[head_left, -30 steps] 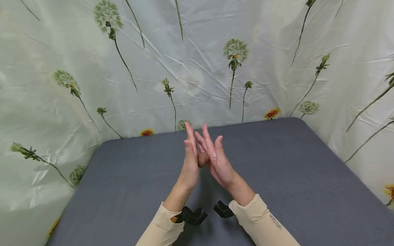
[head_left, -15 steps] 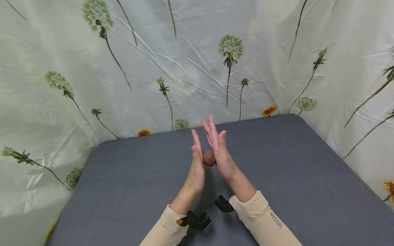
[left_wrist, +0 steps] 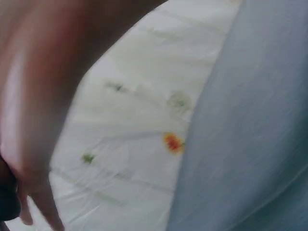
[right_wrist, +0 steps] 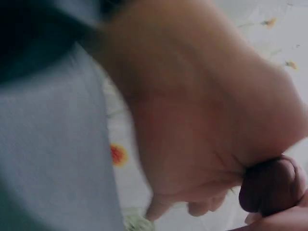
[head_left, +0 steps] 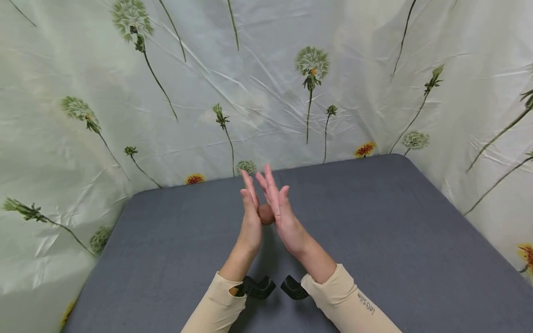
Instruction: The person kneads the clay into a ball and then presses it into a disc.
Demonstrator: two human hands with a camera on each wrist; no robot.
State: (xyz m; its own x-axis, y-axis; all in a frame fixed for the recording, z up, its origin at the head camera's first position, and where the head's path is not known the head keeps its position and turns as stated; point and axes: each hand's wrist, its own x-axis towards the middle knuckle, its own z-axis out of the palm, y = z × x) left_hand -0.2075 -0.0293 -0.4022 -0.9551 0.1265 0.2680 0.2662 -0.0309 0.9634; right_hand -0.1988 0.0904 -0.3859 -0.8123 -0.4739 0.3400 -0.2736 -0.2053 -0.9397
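Note:
In the head view, a small brown ball of what looks like clay or dough (head_left: 266, 215) sits between two upright palms above the table. My left hand (head_left: 251, 226) presses it from the left, fingers straight and pointing away. From the other side my right hand (head_left: 287, 229) presses too, its fingers likewise extended. Creases mark the ball (right_wrist: 274, 187) in the right wrist view, where it lies against the right palm. The left wrist view shows part of my left hand (left_wrist: 36, 106), blurred, with a dark edge of the ball (left_wrist: 7, 195) at the lower left.
A grey-covered table (head_left: 175, 240) spreads beneath both hands. Behind it and along its sides hangs a pale curtain (head_left: 266, 92) printed with dandelions and orange flowers. Black wrist mounts (head_left: 259, 287) stick out from the beige sleeves (head_left: 337, 296).
Both hands shifted right, then back left with the ball between them. Since half a second ago, the left hand has slid forward against the right, which has drawn back slightly.

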